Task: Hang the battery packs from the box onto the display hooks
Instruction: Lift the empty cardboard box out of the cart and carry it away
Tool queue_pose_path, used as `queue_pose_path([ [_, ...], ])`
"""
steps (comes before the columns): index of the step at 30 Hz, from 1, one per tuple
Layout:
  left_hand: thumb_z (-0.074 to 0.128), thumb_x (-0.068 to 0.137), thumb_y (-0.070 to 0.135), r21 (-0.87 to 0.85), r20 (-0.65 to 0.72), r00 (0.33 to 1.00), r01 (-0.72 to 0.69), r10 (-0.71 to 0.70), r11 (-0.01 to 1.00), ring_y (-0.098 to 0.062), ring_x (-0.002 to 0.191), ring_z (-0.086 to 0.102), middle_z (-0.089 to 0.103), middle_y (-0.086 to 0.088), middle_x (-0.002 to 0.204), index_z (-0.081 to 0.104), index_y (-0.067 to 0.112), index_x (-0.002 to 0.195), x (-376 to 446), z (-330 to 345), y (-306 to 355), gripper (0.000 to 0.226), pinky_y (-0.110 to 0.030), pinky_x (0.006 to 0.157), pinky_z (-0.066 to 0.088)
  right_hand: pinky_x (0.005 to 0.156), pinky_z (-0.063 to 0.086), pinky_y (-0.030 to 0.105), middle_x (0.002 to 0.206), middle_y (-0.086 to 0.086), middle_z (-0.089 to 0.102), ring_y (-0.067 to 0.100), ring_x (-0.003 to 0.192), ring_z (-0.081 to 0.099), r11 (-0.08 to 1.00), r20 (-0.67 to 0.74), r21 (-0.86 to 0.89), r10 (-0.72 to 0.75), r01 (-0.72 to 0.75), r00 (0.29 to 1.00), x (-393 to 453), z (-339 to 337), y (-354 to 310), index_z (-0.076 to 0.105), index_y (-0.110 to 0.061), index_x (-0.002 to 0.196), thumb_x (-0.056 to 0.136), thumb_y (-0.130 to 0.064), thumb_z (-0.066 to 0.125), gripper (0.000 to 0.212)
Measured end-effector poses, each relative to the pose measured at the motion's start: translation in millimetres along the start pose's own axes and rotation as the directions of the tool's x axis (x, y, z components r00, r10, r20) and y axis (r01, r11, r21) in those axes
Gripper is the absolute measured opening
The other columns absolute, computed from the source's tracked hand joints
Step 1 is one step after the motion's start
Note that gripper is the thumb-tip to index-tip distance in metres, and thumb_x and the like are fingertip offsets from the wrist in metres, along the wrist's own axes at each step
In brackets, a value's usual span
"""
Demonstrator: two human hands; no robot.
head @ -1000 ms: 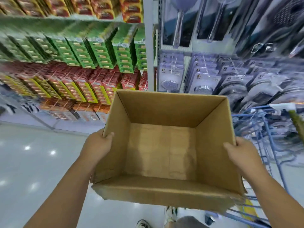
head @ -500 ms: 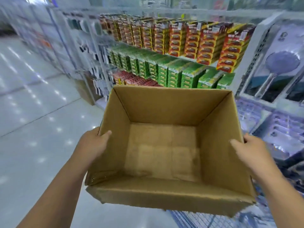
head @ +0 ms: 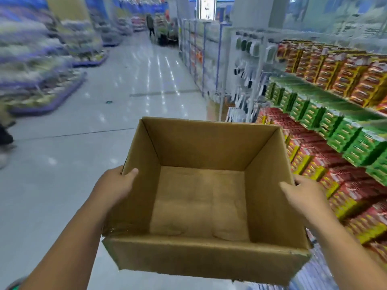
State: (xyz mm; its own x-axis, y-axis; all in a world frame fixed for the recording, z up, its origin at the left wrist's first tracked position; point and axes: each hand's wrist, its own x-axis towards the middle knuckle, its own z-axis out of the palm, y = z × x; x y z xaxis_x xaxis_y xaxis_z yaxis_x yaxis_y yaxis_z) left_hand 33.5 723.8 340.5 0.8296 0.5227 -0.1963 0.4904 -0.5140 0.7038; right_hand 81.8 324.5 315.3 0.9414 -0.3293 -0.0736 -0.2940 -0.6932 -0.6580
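An open brown cardboard box (head: 201,262) is held in front of me, and its inside shows only bare cardboard. My left hand (head: 117,185) grips the left wall with the thumb over the rim. My right hand (head: 303,195) grips the right wall the same way. Rows of green battery packs (head: 326,122), orange-red packs (head: 339,68) and red-and-yellow packs (head: 356,197) hang on the display rack to my right.
A long shop aisle with a shiny pale floor (head: 62,164) stretches ahead. Blurred shelving (head: 37,65) lines the left side. A person (head: 150,25) stands far down the aisle. Part of another person (head: 5,135) shows at the left edge.
The view has swung left, away from the battery rack and toward the aisle. The rack now sits at my right. Both hands keep their hold on the box.
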Motion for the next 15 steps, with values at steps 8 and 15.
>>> queue_pose_path([
  [8,0.053,0.104,0.025,-0.187,-0.042,0.976,0.203,-0.215,0.961,-0.035,0.098,0.068,0.069,-0.011,0.114,0.063,0.016,0.131,94.3,-112.3,-119.4,0.03,-0.049,0.09,0.06,0.068,0.055,0.042,0.073,0.009,0.072,0.032,0.072,0.068,0.982,0.173,-0.011,-0.183,0.187,0.968,19.6,151.1,-169.3,0.074,-0.01,0.082,0.092,-0.022,0.065,0.018],
  [15,0.05,0.104,0.031,-0.228,-0.21,0.931,0.251,-0.3,0.941,-0.032,0.105,0.065,0.064,-0.007,0.123,0.056,0.024,0.139,180.5,-224.8,-210.0,0.037,-0.052,0.094,0.058,0.076,0.062,0.049,0.072,0.008,0.074,0.033,0.073,0.071,0.962,0.28,-0.008,-0.26,0.273,0.924,0.3,281.8,-339.0,0.073,-0.013,0.078,0.092,-0.022,0.063,0.019],
])
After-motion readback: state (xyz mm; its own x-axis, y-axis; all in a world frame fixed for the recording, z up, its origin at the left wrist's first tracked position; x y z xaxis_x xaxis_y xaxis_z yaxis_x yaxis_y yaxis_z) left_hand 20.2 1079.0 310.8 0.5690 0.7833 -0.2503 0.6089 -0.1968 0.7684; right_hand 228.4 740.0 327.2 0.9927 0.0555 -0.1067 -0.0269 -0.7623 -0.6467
